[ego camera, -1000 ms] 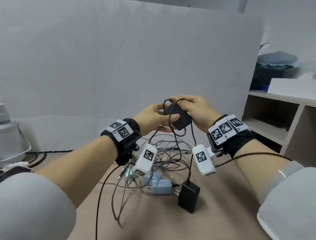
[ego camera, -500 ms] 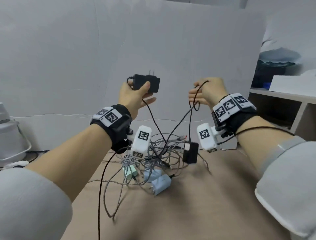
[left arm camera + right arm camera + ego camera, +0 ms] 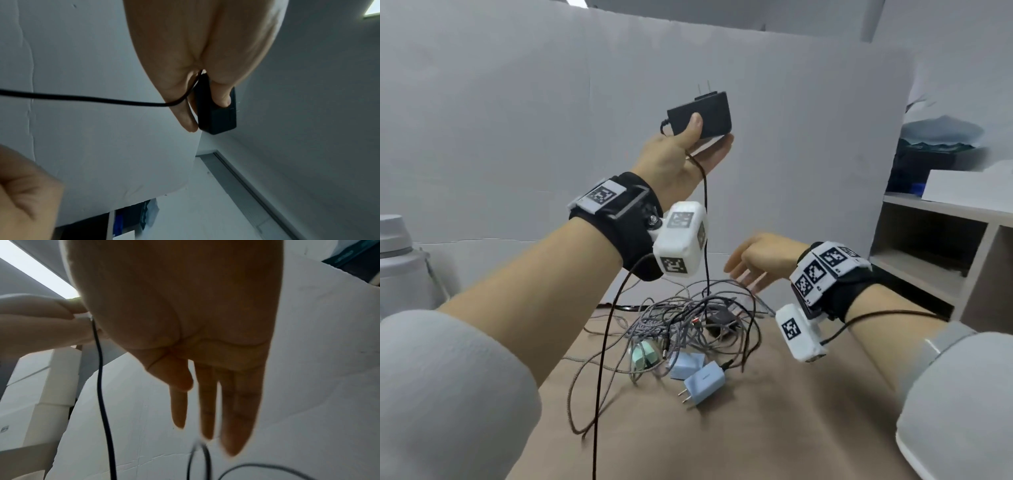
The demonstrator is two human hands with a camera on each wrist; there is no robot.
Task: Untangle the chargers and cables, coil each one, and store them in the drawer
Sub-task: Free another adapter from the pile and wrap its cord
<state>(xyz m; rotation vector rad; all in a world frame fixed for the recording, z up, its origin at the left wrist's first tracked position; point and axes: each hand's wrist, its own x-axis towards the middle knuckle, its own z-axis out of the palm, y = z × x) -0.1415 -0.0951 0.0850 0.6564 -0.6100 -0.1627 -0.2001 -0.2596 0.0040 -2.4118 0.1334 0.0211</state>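
Black plastic, the charger (image 3: 700,114) is raised well above the bench (image 3: 774,428), prongs upward, pinched between thumb and fingers of the left hand (image 3: 681,154). Its black cable (image 3: 705,222) hangs from the hand straight down into the tangle (image 3: 698,325) of grey braided and black leads lying on the bench. The right hand (image 3: 760,260) hovers just above the far side of that tangle, fingers extended and relaxed, holding nothing; the wrist view confirms a flat, empty palm with cable loops just beyond the fingertips. Judgement: the step in hand is drawing this one charger's lead free of the pile. It is best done by keeping the charger high so the lead stays taut and traceable, while the right hand follows the lead down and parts or pins the grey leads at the crossing instead of tugging, which would tighten knots and drag the pale blue plug (image 3: 702,380), the second blue plug (image 3: 686,365) and the green plug (image 3: 643,354) along. No drawer is identifiable; a shelf unit (image 3: 935,246) stands at right.
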